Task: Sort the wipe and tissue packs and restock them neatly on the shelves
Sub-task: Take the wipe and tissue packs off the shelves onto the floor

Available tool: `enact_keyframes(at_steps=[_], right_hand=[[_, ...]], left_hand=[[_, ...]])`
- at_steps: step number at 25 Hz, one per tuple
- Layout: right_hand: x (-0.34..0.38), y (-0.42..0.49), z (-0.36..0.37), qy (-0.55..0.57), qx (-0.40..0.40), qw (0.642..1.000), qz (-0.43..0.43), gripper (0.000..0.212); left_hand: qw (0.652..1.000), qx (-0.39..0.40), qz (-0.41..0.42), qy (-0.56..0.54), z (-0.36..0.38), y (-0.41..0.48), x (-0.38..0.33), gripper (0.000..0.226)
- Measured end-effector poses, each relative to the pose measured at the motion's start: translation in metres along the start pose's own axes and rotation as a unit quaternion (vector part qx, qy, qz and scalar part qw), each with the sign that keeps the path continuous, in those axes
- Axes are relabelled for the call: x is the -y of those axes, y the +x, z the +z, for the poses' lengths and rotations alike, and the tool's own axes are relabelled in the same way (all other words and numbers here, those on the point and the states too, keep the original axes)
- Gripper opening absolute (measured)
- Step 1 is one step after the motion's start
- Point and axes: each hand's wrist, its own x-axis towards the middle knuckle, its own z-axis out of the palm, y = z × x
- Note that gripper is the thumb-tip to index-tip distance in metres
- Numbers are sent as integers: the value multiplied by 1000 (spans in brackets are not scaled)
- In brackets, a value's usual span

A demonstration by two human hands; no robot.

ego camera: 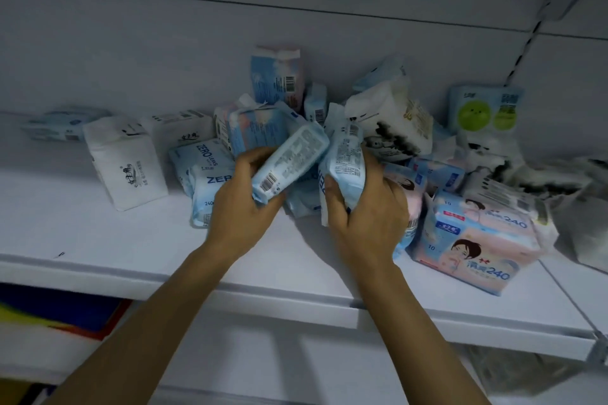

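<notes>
2 pale-blue packs are held just above the jumbled heap mid-shelf. The barcode-side pack (289, 164) is gripped in my left hand (243, 207) and the second blue pack (342, 168) in my right hand (368, 210). I hold them side by side, probably to compare labels before grouping. ZERO packs (204, 158) lie just left, on the white shelf (148, 246).

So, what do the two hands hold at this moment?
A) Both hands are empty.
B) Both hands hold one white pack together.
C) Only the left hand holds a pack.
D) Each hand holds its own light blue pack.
D: the left hand grips a light blue pack and the right hand grips a second pack, both over the shelf.
</notes>
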Motion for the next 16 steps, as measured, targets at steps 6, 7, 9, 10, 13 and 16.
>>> enact_keyframes(at_steps=[6, 7, 9, 10, 13, 16], right_hand=[[6, -5, 6, 105, 40, 989, -94, 58], [7, -6, 5, 147, 55, 982, -105, 59], [9, -9, 4, 223, 92, 962, -125, 59], [10, -11, 3, 256, 114, 951, -133, 60], [16, -17, -4, 340, 197, 913, -107, 57], [25, -23, -19, 451, 342, 824, -28, 33]], left_hand=[[939, -154, -152, -269, -13, 7, -53, 27], [917, -180, -166, -316, -18, 3, -59, 24], [874, -228, -187, -387, -28, -10, -68, 26], [861, -249, -188, -403, -32, -20, -70, 29], [825, -318, -184, -430, -45, -53, -77, 36], [807, -368, -189, -422, -62, -88, -86, 50]])
